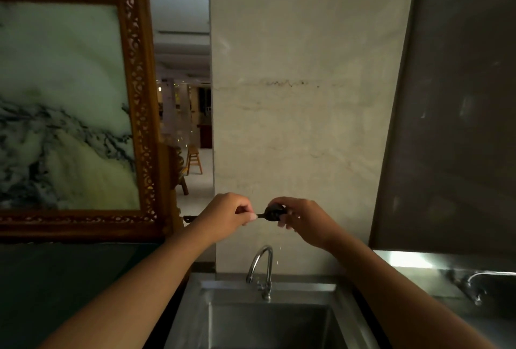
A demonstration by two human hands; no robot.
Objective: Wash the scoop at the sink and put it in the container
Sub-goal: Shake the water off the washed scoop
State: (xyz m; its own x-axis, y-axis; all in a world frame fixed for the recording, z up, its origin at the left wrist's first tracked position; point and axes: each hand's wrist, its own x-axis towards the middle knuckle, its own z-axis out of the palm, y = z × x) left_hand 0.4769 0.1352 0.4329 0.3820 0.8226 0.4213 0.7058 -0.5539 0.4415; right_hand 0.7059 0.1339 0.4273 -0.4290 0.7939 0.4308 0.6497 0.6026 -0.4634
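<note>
Left hand (223, 216) pinched the scoop (272, 212) by its handle, right hand (303, 218) fingers curled around the bowl. All of it was well above the tap (262, 265) and sink (268, 287). Couldn't spot any writing.

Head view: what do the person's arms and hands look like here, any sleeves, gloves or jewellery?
Both forearms are bare, with no sleeves in frame. The left hand and right hand wear no gloves, and no rings, watch or bracelets show. A pale fingernail shows on the left hand. The light is dim, so finer marks cannot be told.
</note>
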